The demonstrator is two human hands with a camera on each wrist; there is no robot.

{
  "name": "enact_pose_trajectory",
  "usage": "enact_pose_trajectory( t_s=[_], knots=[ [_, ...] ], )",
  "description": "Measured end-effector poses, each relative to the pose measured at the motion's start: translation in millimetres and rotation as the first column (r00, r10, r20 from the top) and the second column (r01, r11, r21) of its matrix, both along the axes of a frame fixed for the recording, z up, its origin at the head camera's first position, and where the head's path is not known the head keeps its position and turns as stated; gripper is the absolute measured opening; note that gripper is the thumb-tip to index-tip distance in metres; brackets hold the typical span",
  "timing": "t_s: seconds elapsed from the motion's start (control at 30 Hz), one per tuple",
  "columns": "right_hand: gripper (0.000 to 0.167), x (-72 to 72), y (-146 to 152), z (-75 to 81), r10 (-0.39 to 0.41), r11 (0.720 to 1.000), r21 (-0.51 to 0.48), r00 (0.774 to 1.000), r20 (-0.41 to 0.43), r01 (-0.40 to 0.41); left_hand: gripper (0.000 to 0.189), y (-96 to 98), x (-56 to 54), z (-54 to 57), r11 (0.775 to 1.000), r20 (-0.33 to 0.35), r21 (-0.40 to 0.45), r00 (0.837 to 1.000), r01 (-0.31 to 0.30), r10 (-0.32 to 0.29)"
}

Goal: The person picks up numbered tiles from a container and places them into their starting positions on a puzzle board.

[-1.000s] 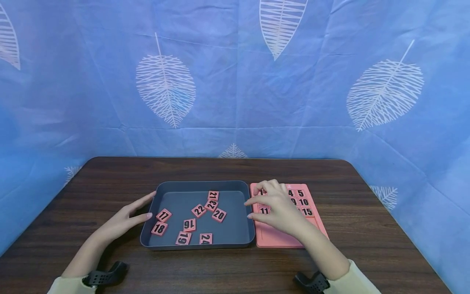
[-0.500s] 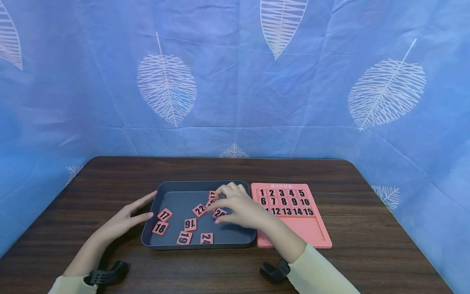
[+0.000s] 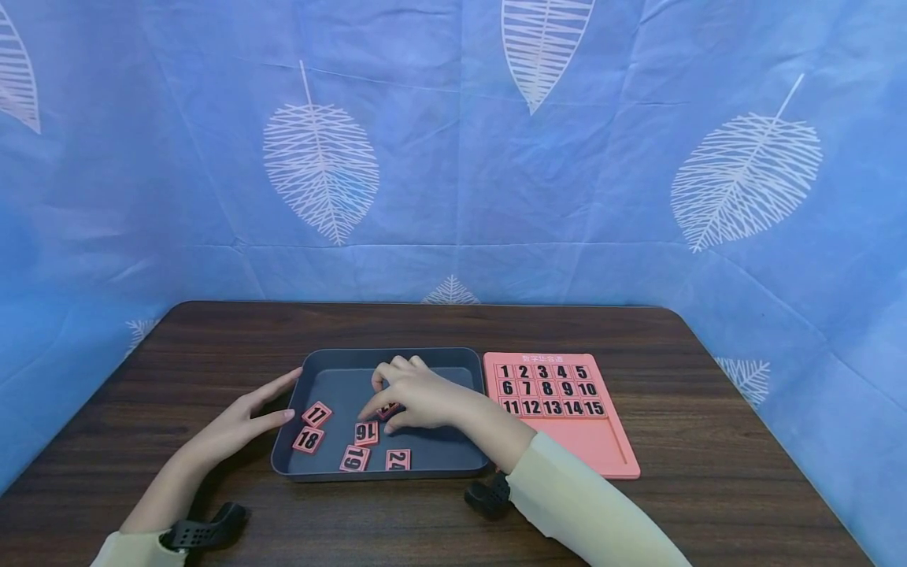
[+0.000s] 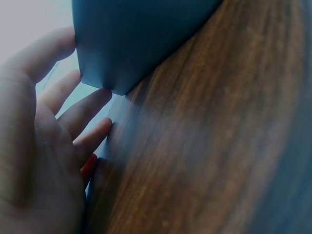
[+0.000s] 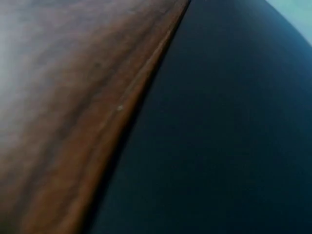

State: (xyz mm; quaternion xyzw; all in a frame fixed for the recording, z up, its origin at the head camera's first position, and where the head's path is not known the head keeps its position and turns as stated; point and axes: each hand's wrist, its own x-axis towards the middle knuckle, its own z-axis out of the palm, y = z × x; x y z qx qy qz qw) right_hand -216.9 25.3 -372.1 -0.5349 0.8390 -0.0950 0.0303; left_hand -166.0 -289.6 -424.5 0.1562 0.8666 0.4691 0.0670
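Observation:
My left hand [image 3: 244, 421] touches the left end of a dark grey tray [image 3: 333, 478] with its thumb and fingertips. In the left wrist view the fingers are stretched out against the tray's corner [image 4: 131, 39]. Above the tray floor is my right hand [image 3: 421, 398], thumb and index finger spread on either side of the tile marked 16 [image 3: 366, 433]. Nothing shows between those fingertips in its grip. One tile [image 3: 387, 410] peeks out under that hand, and the others behind it are hidden. The right wrist view has only the tray's side wall [image 5: 209, 122] and wood.
Tiles 17 [image 3: 316, 414] and 18 [image 3: 308, 439] lie at the tray's left, tiles 19 [image 3: 354, 458] and 24 [image 3: 398, 460] by its front wall. Right of the tray is a pink number board [image 3: 588, 447] with rows 1 to 15 filled. All stands on a dark wooden table [image 3: 708, 472].
My right hand has moved left from over the pink board, across the tray, to the tile marked 16. The left hand has stayed at the tray's left end.

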Motion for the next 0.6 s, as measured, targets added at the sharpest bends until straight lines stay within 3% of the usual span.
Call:
enact_pose_trajectory(
  t_s=[0.33, 0.6],
  knots=[
    [0.037, -6.3, -14.5, -3.6, 0.028, 0.992, 0.121, 1.0, -0.005, -0.027, 0.064, -0.1, -0.4, 0.0, 1.0, 0.004, 0.0, 1.0, -0.003, 0.003],
    [0.033, -5.9, -15.3, -5.3, 0.035, 0.996, 0.081, 0.999, -0.006, -0.034, 0.064, -0.6, -0.2, 0.1, 1.0, 0.003, -0.001, 1.0, -0.004, 0.004]
  ],
)
